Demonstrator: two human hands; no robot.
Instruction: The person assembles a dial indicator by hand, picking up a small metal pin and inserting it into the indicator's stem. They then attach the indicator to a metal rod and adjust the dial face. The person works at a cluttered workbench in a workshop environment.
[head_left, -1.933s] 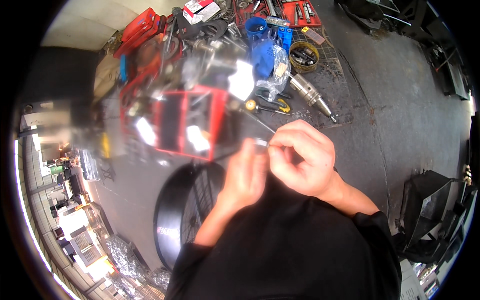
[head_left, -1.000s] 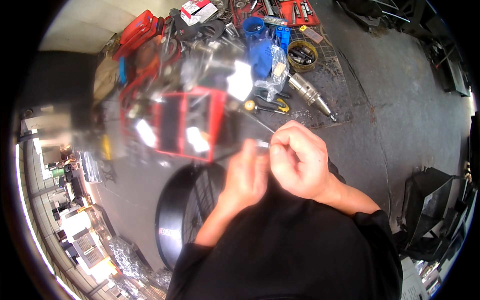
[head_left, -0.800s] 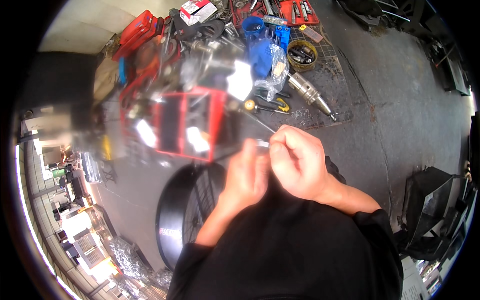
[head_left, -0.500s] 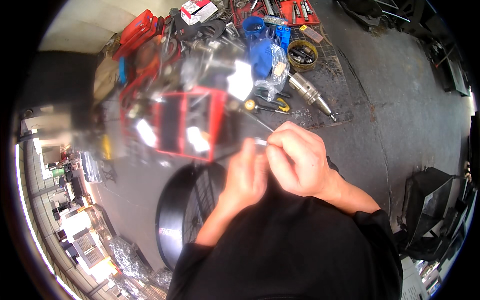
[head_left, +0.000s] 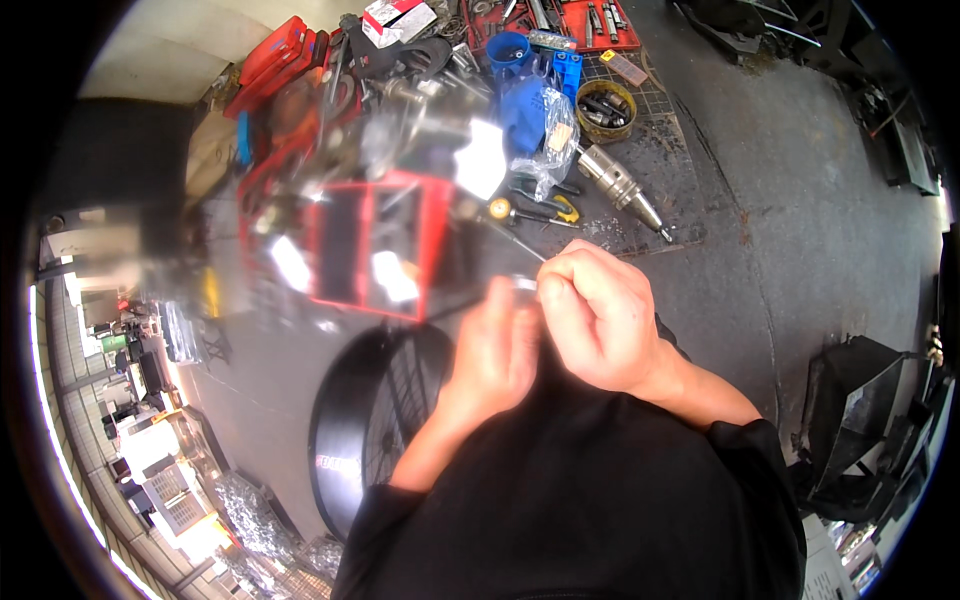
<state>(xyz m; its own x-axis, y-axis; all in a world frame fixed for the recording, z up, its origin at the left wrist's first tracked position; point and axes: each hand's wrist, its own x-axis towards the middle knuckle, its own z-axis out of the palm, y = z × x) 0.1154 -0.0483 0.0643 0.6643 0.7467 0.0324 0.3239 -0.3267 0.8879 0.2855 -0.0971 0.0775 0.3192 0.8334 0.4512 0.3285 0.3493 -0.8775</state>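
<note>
Both hands meet in front of my chest, above the black clothing. My right hand (head_left: 600, 315) is closed, its thumb and bent fingers gripping a thin metal rod (head_left: 527, 247) that points up and left toward the bench. Close beside it, my left hand (head_left: 490, 345) is pinched at a small shiny metal piece (head_left: 523, 284) between the two hands. The left fingertips are soft and partly blurred, and the piece's exact kind does not show. Beyond the hands, a metal tool holder (head_left: 622, 188) with a tapered tip lies on the bench, near yellow-and-black handled tools (head_left: 545, 210).
The cluttered bench holds a tub of metal parts (head_left: 605, 110), a blue cup (head_left: 508, 52) and a clear plastic bag (head_left: 555, 145). A red-framed case (head_left: 432, 250) is smeared at left. Below it stands a black round drum with a grille (head_left: 340, 430). A black bin (head_left: 850, 405) stands at right.
My right hand has shifted and turned very slightly around the rod. The left hand stays almost where it was.
</note>
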